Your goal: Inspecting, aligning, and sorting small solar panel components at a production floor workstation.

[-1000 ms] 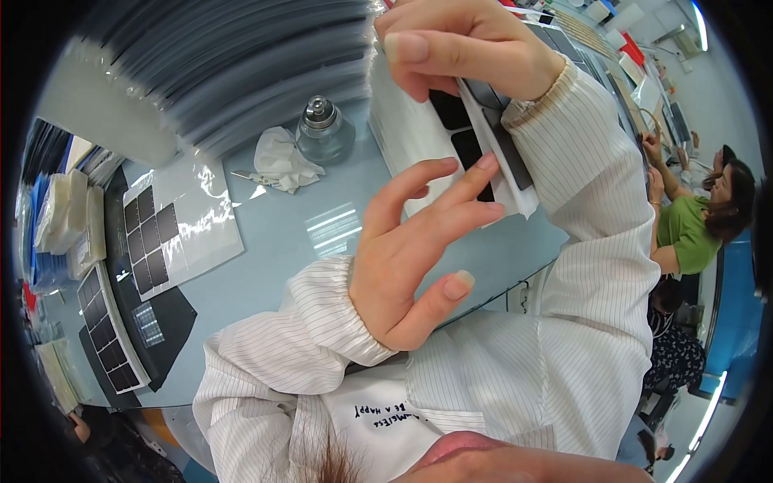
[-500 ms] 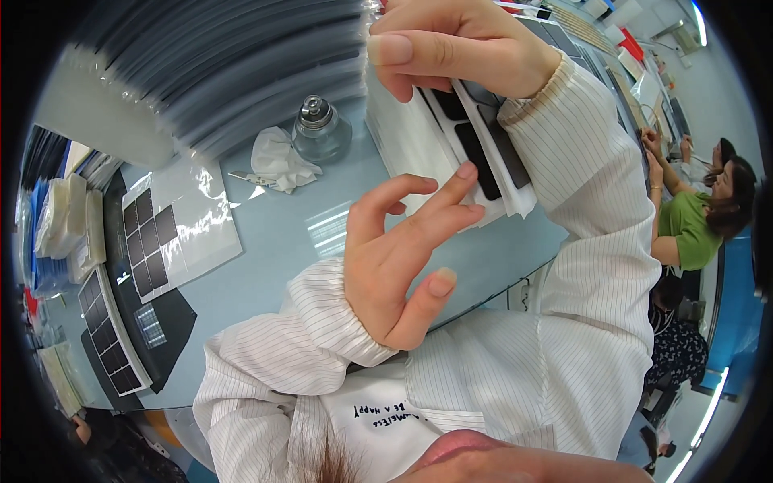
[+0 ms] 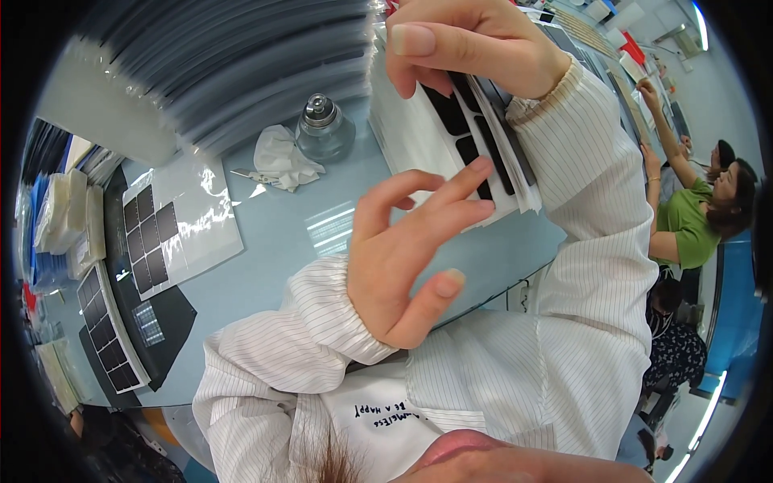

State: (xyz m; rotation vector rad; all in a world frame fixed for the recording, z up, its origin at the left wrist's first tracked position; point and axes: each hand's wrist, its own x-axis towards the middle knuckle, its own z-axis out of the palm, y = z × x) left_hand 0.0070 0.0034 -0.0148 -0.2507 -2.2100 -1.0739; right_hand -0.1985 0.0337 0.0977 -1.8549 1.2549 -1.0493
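A thick stack of white sheets (image 3: 407, 133) lies on the table, its right-hand leaves fanned up and bearing black rounded rectangles (image 3: 445, 109). My right hand (image 3: 483, 44) is over the stack's far part, fingers curled and thumb laid across them; whatever they may grip is hidden. My left hand (image 3: 411, 253) hovers at the near edge of the stack with fingers spread and nothing held. Its fingertips overlap the black rectangles in the picture, and I cannot tell whether they touch.
Left of the stack stand a glass bottle with a metal cap (image 3: 324, 133) and a crumpled white tissue (image 3: 283, 157). Further left lie a glossy sheet with black rectangles (image 3: 201, 213) and a white strip with black squares (image 3: 113, 334). A co-worker in green (image 3: 688, 213) is at the right.
The raised leaves have shifted, showing a different arrangement of black rectangles. My right hand has moved slightly right, my left hand very little. The co-worker in green has raised an arm.
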